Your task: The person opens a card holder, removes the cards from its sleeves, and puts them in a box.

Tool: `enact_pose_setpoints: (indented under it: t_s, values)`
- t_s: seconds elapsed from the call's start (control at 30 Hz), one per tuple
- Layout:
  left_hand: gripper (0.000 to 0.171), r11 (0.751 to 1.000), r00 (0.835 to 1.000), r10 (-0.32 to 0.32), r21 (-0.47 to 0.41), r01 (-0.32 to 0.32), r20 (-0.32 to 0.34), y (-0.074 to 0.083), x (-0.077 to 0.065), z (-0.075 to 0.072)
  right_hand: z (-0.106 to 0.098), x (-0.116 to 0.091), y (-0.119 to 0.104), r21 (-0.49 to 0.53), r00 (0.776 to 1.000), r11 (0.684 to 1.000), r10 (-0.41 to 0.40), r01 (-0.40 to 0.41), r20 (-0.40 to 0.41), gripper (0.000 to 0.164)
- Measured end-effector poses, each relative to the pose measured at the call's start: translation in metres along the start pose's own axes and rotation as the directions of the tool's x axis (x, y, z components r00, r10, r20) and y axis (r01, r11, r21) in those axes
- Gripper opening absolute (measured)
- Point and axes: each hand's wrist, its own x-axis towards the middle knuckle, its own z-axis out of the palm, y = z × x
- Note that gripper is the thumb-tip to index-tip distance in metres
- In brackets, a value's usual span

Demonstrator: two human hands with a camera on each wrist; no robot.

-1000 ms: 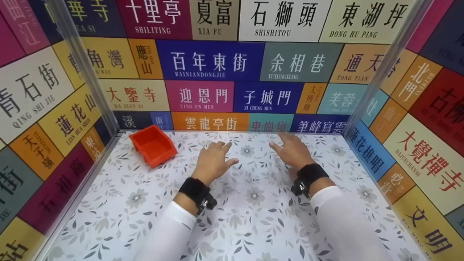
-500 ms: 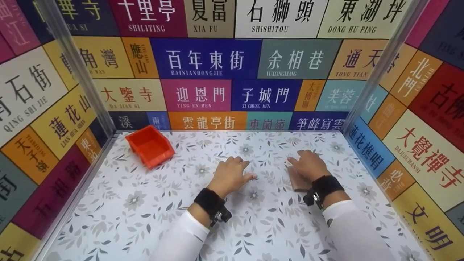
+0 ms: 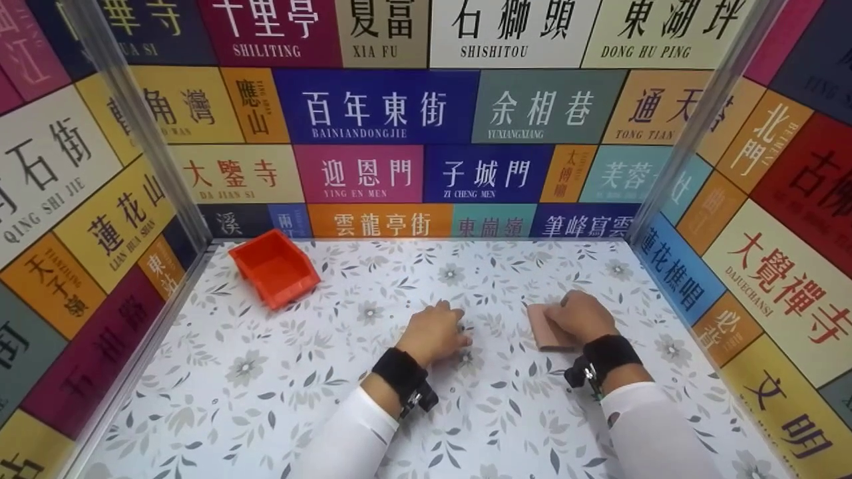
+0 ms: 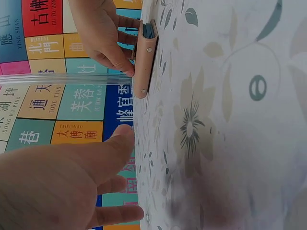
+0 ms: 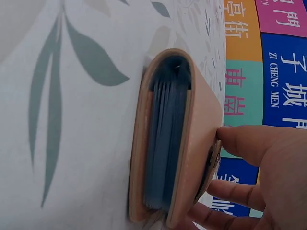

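A tan leather card holder [image 3: 550, 327] lies folded on the patterned table. Its clear sleeves show at the open edge in the right wrist view, between the tan covers [image 5: 204, 120]. My right hand [image 3: 584, 318] holds it at the side with the strap; in the right wrist view the thumb touches the upper cover and the other fingers [image 5: 235, 191] reach round the edge. To the left of the card holder, apart from it, my left hand [image 3: 432, 332] hovers over the table with loosely bent fingers and holds nothing; the left wrist view shows this hand [image 4: 72, 179] too.
An orange plastic bin [image 3: 276, 269] stands at the back left of the white leaf-patterned table [image 3: 266, 412]. Walls of coloured sign panels [image 3: 376, 106] enclose the table at the back and both sides.
My right hand has come back toward me and slightly right. The card holder, not visible at first, now shows beside its fingers. My left hand has moved right and nearer to me.
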Motion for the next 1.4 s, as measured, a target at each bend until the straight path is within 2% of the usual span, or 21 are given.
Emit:
enact_pose_setpoints:
  t_s: [0.2,0.43,0.53,0.63,0.73,0.9,1.2,1.4]
  values:
    - [0.036,0.998,1.0,-0.022,0.061,0.021,0.008,-0.002,-0.002,0.006,-0.001,-0.001,-0.004,0.019,0.999,1.0,0.009,-0.009,0.034,0.062]
    - [0.041,0.994,1.0,-0.031,0.104,0.03,0.005,-0.007,-0.007,0.006,-0.001,-0.013,-0.012,0.061,0.998,0.997,-0.053,0.051,0.042,0.066]
    - [0.039,0.994,0.999,-0.036,0.101,0.034,0.011,-0.01,-0.009,0.005,0.002,-0.016,-0.019,0.072,0.996,0.994,-0.086,0.083,0.037,0.059]
    - [0.038,0.996,0.999,-0.036,0.082,0.035,0.01,-0.013,-0.009,0.006,0.008,-0.016,-0.027,0.08,0.991,0.988,-0.135,0.133,0.025,0.042]
    - [0.037,0.997,1.0,-0.031,0.068,0.031,-0.004,-0.018,-0.01,0.007,0.017,-0.015,-0.039,0.097,0.989,0.985,-0.147,0.145,0.016,0.029]
    - [0.032,0.998,0.999,-0.036,0.055,0.038,-0.035,-0.029,-0.011,0.01,0.039,-0.017,-0.067,0.121,0.989,0.982,-0.146,0.146,-0.009,0.036]
    - [0.032,0.993,0.993,-0.076,-0.094,0.067,-0.09,-0.042,-0.012,0.009,0.078,-0.026,-0.121,0.141,0.987,0.977,-0.157,0.159,-0.025,0.035]
    - [0.031,0.993,0.99,-0.031,-0.121,0.014,-0.139,-0.046,-0.011,0.009,0.099,-0.034,-0.143,0.204,0.972,0.952,-0.212,0.228,-0.097,0.034]
